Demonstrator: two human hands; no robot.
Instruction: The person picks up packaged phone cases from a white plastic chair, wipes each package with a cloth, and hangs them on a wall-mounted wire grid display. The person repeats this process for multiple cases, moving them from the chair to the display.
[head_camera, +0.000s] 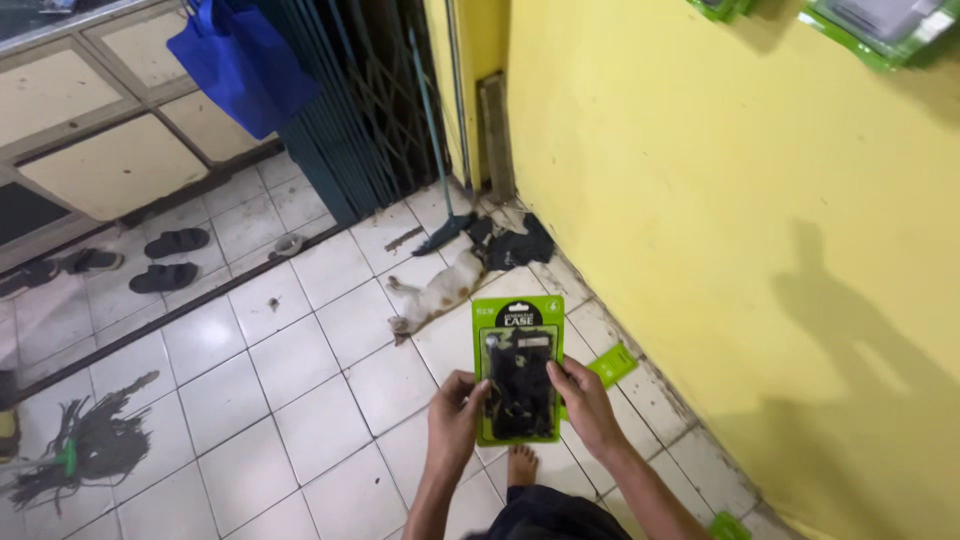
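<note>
Beside the yellow wall (720, 200), on white floor tiles (300, 400): a sleeping cat (435, 290). Nearer than the cat, a green phone-case packet (518, 368), pinched at its side edges by left hand (455, 415) and right hand (585, 405).

2 hands hold a green pack (518, 368) with a dark phone case inside. The left hand (453, 418) grips its left edge and the right hand (586, 403) grips its right edge, fingers bent around it. Just past the right hand, a small green card (612, 364) lies on the white floor tiles (300, 410). Beyond the pack, a white cat (435, 290) lies on the floor beside a dark cloth (512, 243). Below the hands, a bare foot (521, 465) shows. A yellow wall (740, 200) stands to the right of the right hand. Far to the left of the left hand lie 2 black sandals (170, 258) and a mop (85, 450).
</note>
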